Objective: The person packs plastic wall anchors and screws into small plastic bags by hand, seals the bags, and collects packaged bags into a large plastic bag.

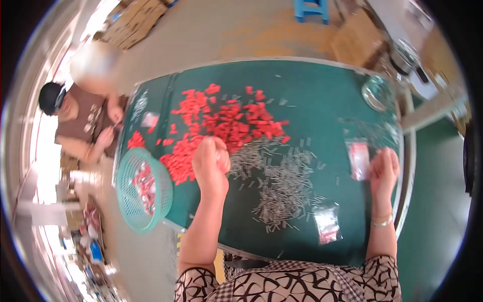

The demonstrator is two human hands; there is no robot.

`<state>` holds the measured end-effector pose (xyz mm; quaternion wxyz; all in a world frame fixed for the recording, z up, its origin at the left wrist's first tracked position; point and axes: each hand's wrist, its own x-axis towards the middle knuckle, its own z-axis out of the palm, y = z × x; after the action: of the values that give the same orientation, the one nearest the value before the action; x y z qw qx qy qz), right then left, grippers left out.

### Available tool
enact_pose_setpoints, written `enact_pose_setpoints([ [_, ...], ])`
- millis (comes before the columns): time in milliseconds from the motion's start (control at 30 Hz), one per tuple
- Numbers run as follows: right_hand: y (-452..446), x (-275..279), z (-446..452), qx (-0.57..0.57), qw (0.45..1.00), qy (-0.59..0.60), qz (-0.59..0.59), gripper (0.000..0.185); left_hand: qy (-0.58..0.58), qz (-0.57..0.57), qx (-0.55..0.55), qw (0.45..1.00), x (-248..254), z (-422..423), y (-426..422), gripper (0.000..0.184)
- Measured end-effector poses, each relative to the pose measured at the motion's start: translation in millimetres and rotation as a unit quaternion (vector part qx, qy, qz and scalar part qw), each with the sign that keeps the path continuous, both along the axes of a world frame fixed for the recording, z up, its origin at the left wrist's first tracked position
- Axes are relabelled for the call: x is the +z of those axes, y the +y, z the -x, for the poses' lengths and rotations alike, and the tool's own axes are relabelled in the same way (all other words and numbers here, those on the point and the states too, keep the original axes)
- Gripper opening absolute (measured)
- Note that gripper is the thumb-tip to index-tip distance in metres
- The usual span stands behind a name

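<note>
Left of the heap of small red pieces, a mint-green perforated plastic basket holds red-and-clear packets, presumably kept separate. The curled left hand overlaps the heap's near edge, its grip hidden. Well right of the heap, apart from the left, the curled right hand adjoins a clear, red-filled plastic bag, perhaps steadying it.

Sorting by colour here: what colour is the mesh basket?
Light green basket, clearest in the head view.

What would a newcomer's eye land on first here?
The heap of bright red pieces on the green table, just beyond the left hand. Next, the scattered grey slivers between both hands, then the mint-green mesh basket at the table's left edge.
</note>
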<state>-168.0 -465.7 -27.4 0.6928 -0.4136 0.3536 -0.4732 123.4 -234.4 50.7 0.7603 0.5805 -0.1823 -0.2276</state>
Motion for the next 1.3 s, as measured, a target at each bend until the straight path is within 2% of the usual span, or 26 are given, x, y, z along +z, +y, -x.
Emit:
enact_pose_setpoints([
  [100,-11,-22,6,0.000,0.993,0.031,0.112,0.019,-0.064,-0.023,0.094,0.993,-2,-34,0,0.036],
  [200,-11,-26,1,-0.007,0.996,0.043,0.081,0.020,-0.105,-0.056,0.133,0.984,-6,-50,0,0.035],
  [233,-13,-29,0,-0.006,0.996,0.047,0.081,0.020,-0.087,-0.058,0.124,0.987,-6,-55,3,0.032],
  [333,-12,-30,-2,0.007,0.995,0.056,0.083,0.021,-0.139,-0.153,0.154,0.966,-4,-88,6,0.030],
  [367,-11,-30,-2,0.009,0.995,0.061,0.084,0.021,-0.097,-0.181,0.159,0.966,5,-102,8,0.031],
  [400,-12,-29,-1,0.011,0.994,0.067,0.087,0.021,-0.019,-0.147,0.133,0.980,9,-123,15,0.032],
  [467,-11,-29,-2,0.012,0.992,0.081,0.095,0.021,0.029,-0.156,0.117,0.980,16,-166,29,0.026],
  [533,-10,-29,-3,0.015,0.991,0.089,0.100,0.021,-0.060,-0.254,0.143,0.955,25,-205,45,0.022],
  [567,-9,-30,-3,0.013,0.990,0.101,0.102,0.021,-0.104,-0.353,0.156,0.917,26,-222,50,0.022],
  [667,-9,-31,-4,0.012,0.986,0.123,0.111,0.022,-0.158,-0.477,0.114,0.857,0,-266,72,0.024],
  [800,-8,-33,-4,0.014,0.983,0.130,0.126,0.021,-0.147,-0.504,0.113,0.844,-12,-269,70,0.020],
  [867,-8,-38,0,0.001,0.981,0.150,0.121,0.019,-0.142,-0.482,0.057,0.863,-19,-282,74,0.020],
  [900,-5,-32,1,0.004,0.979,0.182,0.089,0.016,-0.169,-0.452,0.013,0.876,-21,-284,76,0.021],
  [933,-2,-26,-4,-0.030,0.971,0.219,0.097,0.015,-0.222,-0.460,-0.011,0.859,-29,-293,83,0.020],
  [967,1,-19,-5,-0.013,0.973,0.221,0.072,0.011,-0.276,-0.465,-0.011,0.841,-33,-296,81,0.019],
  [1000,4,-8,-10,-0.008,0.981,0.187,0.052,0.011,-0.330,-0.469,-0.009,0.819,-36,-300,79,0.019],
  [1033,2,2,-11,-0.012,0.963,0.254,0.091,0.011,-0.382,-0.473,-0.002,0.794,-40,-302,77,0.019],
  [1067,3,3,-14,-0.010,0.971,0.208,0.122,0.017,-0.438,-0.430,0.030,0.789,-52,-310,79,0.016],
  [1100,1,-2,-13,-0.006,0.973,0.202,0.114,0.016,-0.421,-0.443,0.024,0.791,-15,-254,52,0.013],
  [1167,1,1,-13,0.007,0.983,0.162,0.088,0.015,-0.362,-0.342,-0.002,0.867,14,-180,30,0.016],
  [1233,-1,1,-13,0.020,0.991,0.116,0.057,0.016,-0.377,-0.318,-0.030,0.869,33,-108,28,0.017],
  [1300,-6,-3,-12,0.016,0.993,0.103,0.054,0.016,-0.457,-0.302,-0.061,0.834,56,-23,33,0.014],
])
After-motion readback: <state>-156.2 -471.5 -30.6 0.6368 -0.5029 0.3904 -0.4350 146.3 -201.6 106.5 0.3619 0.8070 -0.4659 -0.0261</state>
